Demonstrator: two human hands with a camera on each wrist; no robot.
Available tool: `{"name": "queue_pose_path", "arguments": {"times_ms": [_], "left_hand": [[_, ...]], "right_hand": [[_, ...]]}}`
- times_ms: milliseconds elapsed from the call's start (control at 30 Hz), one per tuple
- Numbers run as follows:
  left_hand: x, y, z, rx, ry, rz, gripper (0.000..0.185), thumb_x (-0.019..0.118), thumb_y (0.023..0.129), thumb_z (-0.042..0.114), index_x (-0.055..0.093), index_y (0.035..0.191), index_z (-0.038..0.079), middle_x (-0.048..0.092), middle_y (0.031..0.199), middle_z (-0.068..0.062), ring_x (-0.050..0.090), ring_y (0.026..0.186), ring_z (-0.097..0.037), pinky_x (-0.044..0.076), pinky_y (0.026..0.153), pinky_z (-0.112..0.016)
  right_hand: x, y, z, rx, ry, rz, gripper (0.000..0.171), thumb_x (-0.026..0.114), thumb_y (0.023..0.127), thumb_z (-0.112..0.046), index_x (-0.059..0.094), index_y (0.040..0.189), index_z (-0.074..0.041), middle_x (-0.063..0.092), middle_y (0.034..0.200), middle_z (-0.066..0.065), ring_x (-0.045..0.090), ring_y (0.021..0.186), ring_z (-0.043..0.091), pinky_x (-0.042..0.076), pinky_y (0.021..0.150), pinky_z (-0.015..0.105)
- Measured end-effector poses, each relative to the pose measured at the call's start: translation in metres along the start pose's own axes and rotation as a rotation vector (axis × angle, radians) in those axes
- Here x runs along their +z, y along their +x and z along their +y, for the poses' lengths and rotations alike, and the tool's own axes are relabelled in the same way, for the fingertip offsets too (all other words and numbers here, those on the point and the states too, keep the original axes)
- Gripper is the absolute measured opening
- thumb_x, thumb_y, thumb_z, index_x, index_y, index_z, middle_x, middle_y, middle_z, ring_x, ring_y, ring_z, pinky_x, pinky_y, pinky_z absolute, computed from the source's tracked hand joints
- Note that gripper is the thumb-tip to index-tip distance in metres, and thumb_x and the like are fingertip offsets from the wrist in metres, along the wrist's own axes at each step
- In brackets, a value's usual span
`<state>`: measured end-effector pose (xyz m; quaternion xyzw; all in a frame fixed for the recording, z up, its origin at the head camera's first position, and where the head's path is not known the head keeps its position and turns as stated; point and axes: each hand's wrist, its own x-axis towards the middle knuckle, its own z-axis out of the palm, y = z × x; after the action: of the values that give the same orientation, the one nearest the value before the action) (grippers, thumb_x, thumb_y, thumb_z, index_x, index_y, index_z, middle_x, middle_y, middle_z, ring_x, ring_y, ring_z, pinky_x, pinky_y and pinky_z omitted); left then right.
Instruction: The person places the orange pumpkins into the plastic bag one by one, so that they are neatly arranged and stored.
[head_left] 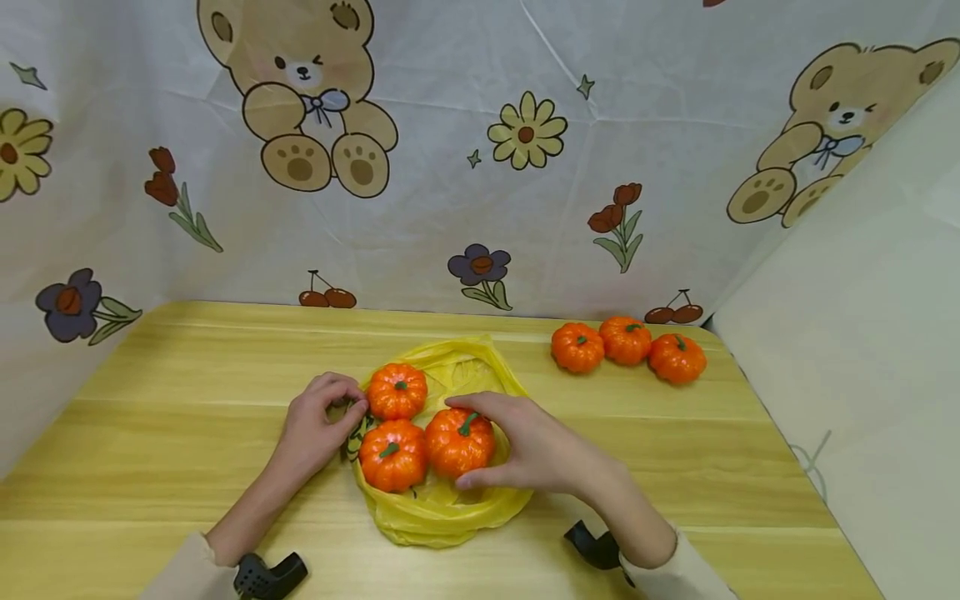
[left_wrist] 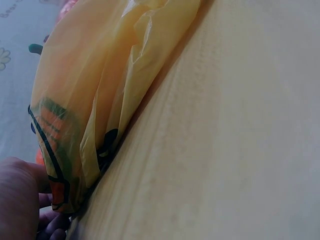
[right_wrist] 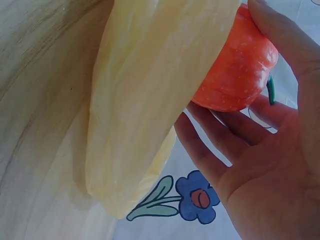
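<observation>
Pumpkins, small and orange, lie on a crumpled yellow plastic bag (head_left: pixel 450 508) near the middle of the wooden surface (head_left: pixel 187 400). The right hand (head_left: pixel 525 446) is curled over the right-hand pumpkin (head_left: pixel 459 442), thumb on its near side and fingers over the top by the green stem; the right wrist view shows the same pumpkin (right_wrist: pixel 235 70) cupped between fingers and thumb, with a fold of the bag (right_wrist: pixel 150 100) beside it. Touching this pumpkin on its left is the second pumpkin (head_left: pixel 393 455), and just beyond those two sits the far pumpkin (head_left: pixel 397 391). The left hand (head_left: pixel 318 425) pinches the bag's left edge, fingers curled right beside the far pumpkin; in the left wrist view its fingers (left_wrist: pixel 20 195) hold the printed edge of the bag (left_wrist: pixel 75 125). Three more pumpkins (head_left: pixel 626 346) sit in a row at the far right of the surface, well apart from the bag
</observation>
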<state>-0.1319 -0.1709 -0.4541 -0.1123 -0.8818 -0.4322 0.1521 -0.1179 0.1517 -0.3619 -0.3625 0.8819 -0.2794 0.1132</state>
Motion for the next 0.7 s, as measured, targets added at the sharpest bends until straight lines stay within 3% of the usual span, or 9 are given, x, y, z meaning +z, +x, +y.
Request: {"name": "queue_pose_path", "arguments": {"times_ms": [500, 700], "left_hand": [[0.0003, 0.001, -0.0002, -0.014, -0.011, -0.013, 0.005, 0.076, 0.095, 0.007, 0.077, 0.092, 0.011, 0.07, 0.109, -0.003, 0.061, 0.104, -0.019, 0.047, 0.085, -0.02], [0.0009, 0.0008, -0.0015, -0.019, -0.015, -0.011, 0.004, 0.076, 0.096, 0.008, 0.078, 0.093, 0.011, 0.07, 0.108, -0.003, 0.061, 0.104, -0.019, 0.046, 0.085, -0.02]], "right_hand": [[0.005, -0.0018, 0.0055, -0.036, 0.0, -0.146, 0.08, 0.091, 0.082, -0.043, 0.056, 0.151, -0.019, 0.058, 0.15, -0.012, 0.055, 0.138, 0.01, 0.043, 0.119, 0.041], [0.0074, -0.0013, 0.0079, -0.058, -0.003, -0.174, 0.08, 0.09, 0.083, -0.046, 0.056, 0.15, -0.018, 0.059, 0.151, -0.01, 0.054, 0.138, 0.009, 0.043, 0.119, 0.04]]}}
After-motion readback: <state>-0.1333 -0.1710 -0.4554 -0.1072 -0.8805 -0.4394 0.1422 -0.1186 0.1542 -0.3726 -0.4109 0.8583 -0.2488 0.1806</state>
